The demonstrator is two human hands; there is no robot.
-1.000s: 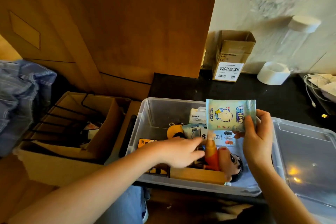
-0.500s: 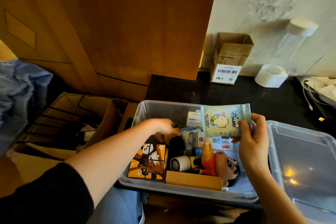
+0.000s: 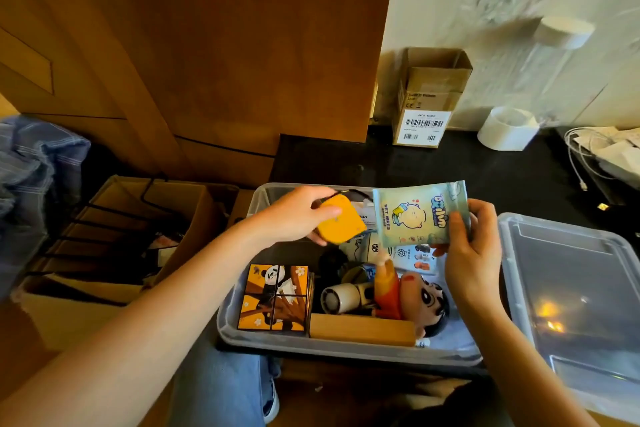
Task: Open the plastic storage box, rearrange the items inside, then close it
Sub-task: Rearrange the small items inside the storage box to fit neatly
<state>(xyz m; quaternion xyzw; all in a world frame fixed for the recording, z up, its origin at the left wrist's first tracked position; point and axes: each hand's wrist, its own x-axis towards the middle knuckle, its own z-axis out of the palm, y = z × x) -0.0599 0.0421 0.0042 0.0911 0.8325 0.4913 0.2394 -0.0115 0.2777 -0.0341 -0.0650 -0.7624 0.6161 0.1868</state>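
Note:
The clear plastic storage box (image 3: 242,333) stands open in front of me, its lid (image 3: 575,291) lying to the right. My left hand (image 3: 294,215) grips a flat yellow case (image 3: 341,220) with a black cord, lifted above the box's far left. My right hand (image 3: 474,253) pinches a pale blue pack of wet wipes (image 3: 419,215) upright over the box. Inside lie a panda picture cube (image 3: 275,296), a wooden block (image 3: 362,331), a small white fan (image 3: 341,298) and a cartoon boy doll (image 3: 412,298).
An open cardboard box (image 3: 114,253) with a black wire rack stands to the left, blue denim cloth (image 3: 31,163) beyond it. On the black surface behind are a small carton (image 3: 429,97), a white tape roll (image 3: 507,128) and white cables (image 3: 585,156). A wooden door stands behind.
My left hand reached into the box's far left, took hold of the yellow case and lifted it above the box. My right hand kept the wet wipes pack raised.

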